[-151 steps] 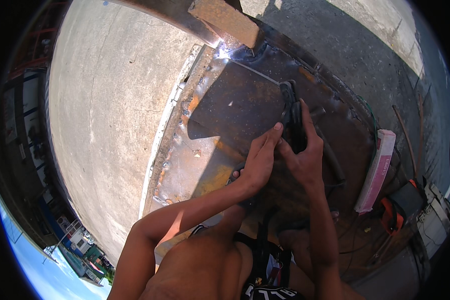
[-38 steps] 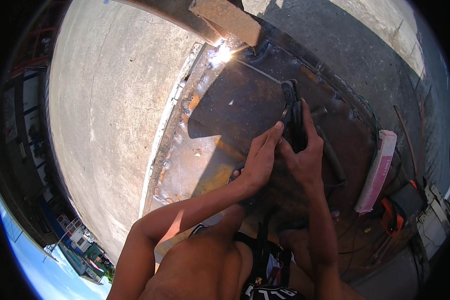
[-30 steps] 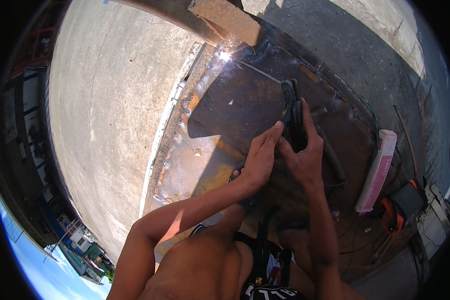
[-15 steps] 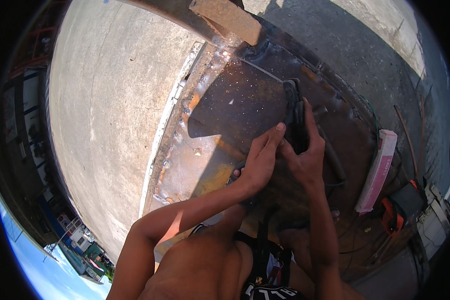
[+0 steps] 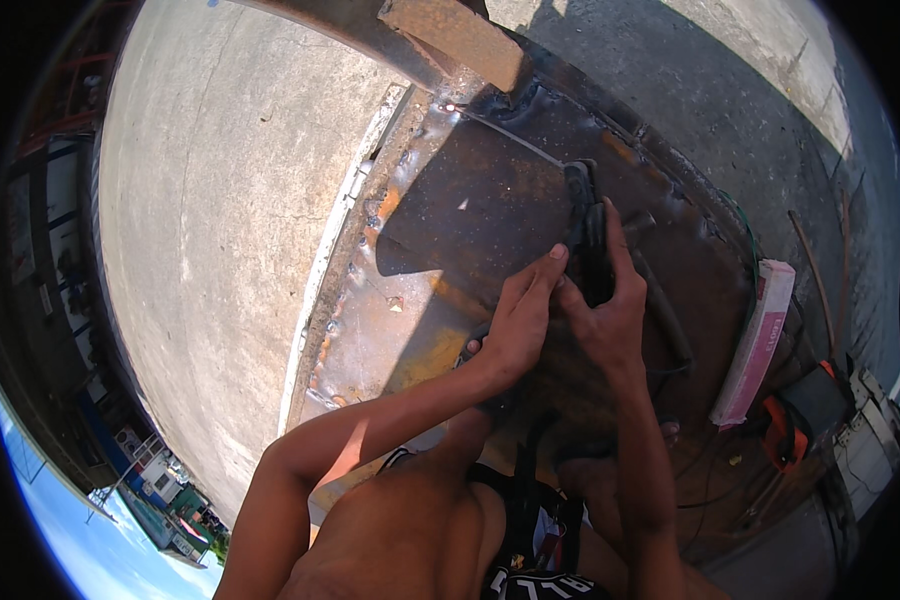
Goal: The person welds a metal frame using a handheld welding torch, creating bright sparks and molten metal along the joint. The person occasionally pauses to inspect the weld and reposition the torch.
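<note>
My right hand [image 5: 612,315] is closed around a black electrode holder [image 5: 583,190]. A thin welding rod [image 5: 515,135] runs from its jaws to the far left corner of a rusty steel plate [image 5: 460,225], where a small bright glow shows at the rod's tip. My left hand [image 5: 518,325] is closed, with its fingers pressed together against the thumb side of my right hand, beside the holder. Whether it grips the holder itself is hidden. Rough weld beads line the plate's left edge. At its far end, a rusty angled steel piece [image 5: 460,42] stands next to the glow.
To the right lies a long pink and white box [image 5: 755,345], with an orange and black object [image 5: 800,415] near it. A black cable [image 5: 665,315] curves over the plate. My feet are on the plate. Sunlit concrete [image 5: 240,200] spreads on the left, shaded concrete on the right.
The spray of sparks over the plate has mostly died away, and the glow at the rod's tip is smaller. The holder and both hands have shifted very slightly left.
</note>
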The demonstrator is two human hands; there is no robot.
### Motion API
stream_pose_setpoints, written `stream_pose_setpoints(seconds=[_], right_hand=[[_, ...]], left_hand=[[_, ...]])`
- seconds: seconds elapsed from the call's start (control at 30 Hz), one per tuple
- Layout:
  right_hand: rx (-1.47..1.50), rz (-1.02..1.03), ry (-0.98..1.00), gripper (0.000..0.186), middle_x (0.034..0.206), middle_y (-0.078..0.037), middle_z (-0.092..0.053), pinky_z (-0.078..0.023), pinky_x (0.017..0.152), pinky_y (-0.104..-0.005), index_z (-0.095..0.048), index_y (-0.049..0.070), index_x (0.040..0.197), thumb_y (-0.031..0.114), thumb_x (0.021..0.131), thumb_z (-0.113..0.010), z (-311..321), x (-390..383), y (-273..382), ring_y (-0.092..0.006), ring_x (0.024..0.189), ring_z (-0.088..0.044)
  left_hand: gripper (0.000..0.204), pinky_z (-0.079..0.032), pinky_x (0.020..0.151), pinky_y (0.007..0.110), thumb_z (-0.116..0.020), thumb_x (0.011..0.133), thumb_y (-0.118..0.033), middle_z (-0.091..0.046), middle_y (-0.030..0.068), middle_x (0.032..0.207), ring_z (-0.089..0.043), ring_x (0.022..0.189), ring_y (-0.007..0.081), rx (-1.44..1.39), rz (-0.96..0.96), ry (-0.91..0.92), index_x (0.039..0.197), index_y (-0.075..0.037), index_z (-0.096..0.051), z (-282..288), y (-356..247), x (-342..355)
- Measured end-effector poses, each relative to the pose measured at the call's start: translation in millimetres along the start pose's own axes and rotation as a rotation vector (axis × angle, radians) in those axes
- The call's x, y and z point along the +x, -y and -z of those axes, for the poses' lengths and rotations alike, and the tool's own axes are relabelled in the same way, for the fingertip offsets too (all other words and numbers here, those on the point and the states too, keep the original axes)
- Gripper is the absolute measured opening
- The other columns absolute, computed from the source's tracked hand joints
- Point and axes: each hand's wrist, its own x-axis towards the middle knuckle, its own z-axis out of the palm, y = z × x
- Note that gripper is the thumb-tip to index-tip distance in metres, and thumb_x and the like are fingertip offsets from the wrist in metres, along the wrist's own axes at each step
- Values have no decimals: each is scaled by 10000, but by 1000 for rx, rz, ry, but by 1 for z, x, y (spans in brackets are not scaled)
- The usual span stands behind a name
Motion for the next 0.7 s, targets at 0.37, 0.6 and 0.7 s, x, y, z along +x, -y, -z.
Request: stream_pose_setpoints(seconds=[0.37, 0.6, 0.7], right_hand=[[-4, 38, 0, 970, 1097, -142, -783, -602, 890, -365, -357, -3, 1670, 133, 866, -881, 2, 1, -3, -207, 969, -765], [5, -7, -4, 968, 1063, -98, -760, -595, 836, -352, -366, -5, 1667, 150, 865, -887, 0, 1, -2, -179, 893, -735], [10, -15, 3, 973, 1069, -99, -762, -593, 842, -347, -365, -4, 1667, 154, 862, -888, 0, 1, -1, -179, 895, -732]], left_hand=[[523, -432, 988, 278, -501, 1163, -471, -582, 8, 1020, -501, 1019, 96, 8, 13, -20, 1105, 25, -657, -5, -5, -3], [521, -467, 752, 282, -497, 1121, -574, -584, -26, 952, -566, 896, 97, 84, 17, 18, 1158, -86, -677, 5, 3, 3], [524, -472, 760, 279, -492, 1124, -568, -589, -24, 958, -571, 898, 96, 79, 6, 27, 1181, -84, -682, 8, 8, 6]])
